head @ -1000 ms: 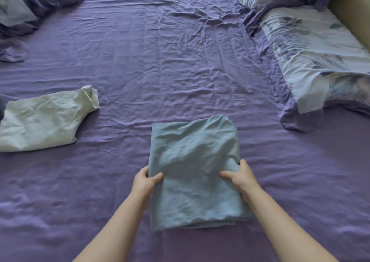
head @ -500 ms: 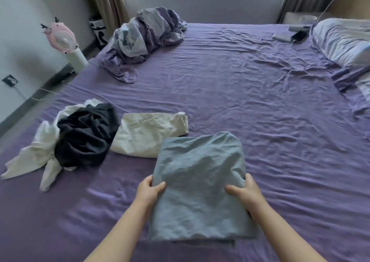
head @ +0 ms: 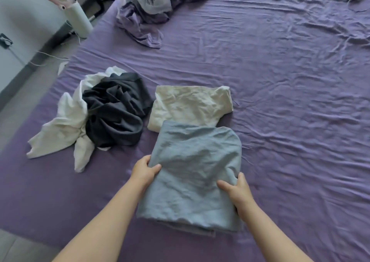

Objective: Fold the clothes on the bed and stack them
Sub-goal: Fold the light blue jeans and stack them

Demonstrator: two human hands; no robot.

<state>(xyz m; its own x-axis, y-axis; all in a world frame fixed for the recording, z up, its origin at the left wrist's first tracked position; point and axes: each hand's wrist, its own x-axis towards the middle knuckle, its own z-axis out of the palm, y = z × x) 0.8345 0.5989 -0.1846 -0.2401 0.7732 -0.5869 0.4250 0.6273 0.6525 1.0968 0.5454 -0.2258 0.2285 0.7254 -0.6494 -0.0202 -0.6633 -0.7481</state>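
Folded blue garment gripped at both sides by left hand and right hand, far edge overlapping folded cream garment on purple bed.

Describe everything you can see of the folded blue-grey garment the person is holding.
The blue-grey garment is a soft, creased cloth folded into a rough rectangle of several layers, whose edges show at its near end. The left hand grips its left edge and the right hand its right, thumbs on top. Its far edge overlaps the folded cream garment on the purple bed sheet.
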